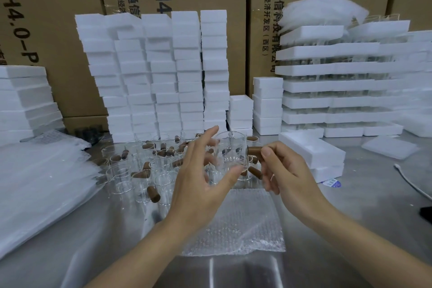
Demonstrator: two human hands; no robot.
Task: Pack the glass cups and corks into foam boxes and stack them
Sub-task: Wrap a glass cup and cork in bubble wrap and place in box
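Left hand (198,182) holds a glass cup (232,151) on its side between thumb and fingers. Right hand (285,168) pinches a cork (254,151) at the cup's mouth, above a bubble wrap sheet (245,222). An open foam box (311,149) lies just to the right, with foam box stacks (163,72) behind.

Of the person only two bare arms show, each cut off by the lower edge of the view. The left hand (201,184) is bare, with long, slim fingers (205,134); the left forearm (145,248) behind it is uncovered and slender all the way to the frame edge. The right hand (287,170) is bare too, its thumbnail (266,152) short, rounded and plain, with a slight natural sheen; the right forearm (364,236) is likewise uncovered and smooth, narrowing evenly toward the wrist
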